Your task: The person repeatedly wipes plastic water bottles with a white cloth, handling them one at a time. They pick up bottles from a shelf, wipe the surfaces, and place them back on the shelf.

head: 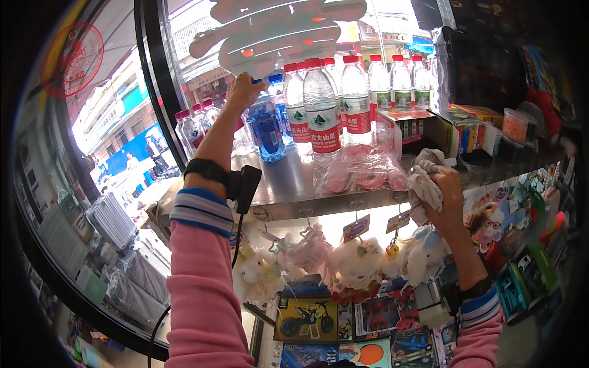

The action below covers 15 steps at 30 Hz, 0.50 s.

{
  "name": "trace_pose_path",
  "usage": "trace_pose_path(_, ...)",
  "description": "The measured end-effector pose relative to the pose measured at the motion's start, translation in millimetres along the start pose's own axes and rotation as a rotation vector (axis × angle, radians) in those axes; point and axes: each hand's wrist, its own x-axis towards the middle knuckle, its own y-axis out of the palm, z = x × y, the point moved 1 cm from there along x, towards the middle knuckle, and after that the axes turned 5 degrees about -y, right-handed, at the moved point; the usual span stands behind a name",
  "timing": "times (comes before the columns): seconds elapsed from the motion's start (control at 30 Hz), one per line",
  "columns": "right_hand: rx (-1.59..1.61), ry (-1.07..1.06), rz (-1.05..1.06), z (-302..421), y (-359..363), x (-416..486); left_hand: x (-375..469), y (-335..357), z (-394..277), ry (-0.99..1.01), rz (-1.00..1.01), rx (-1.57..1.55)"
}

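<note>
My left hand [246, 92] reaches over the metal shelf and has its fingers on the blue cap of a blue plastic drink bottle [268, 131]. The bottle stands upright among others. A second blue-capped bottle [281, 108] is just behind it. To its right are several red-capped clear water bottles [324, 117], labelled Nongfu Spring. In my right hand [446, 198] is a crumpled grey cloth [425, 181], held at the shelf's front edge. Pink items in clear plastic wrap [363, 170] lie on the shelf to the left of the cloth.
Open cardboard boxes [464, 131] and a clear tub of orange pieces [514, 126] stand on the shelf's right side. Plush keychains [356, 262] hang from hooks under the edge. Boxed toys [307, 319] sit lower down. A dark window frame [158, 69] runs along the left.
</note>
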Motion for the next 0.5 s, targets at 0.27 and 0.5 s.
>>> trace_pose_path(0.27, -0.018, 0.012, -0.026, 2.5, 2.5, -0.2, -11.4, -7.9, -8.3, 0.101, 0.084, -0.119)
trace_pose_path(0.5, -0.019, 0.017, -0.028, 3.8, 1.7, 0.6, -5.5, -3.7, -3.2, 0.223, 0.079, -0.093)
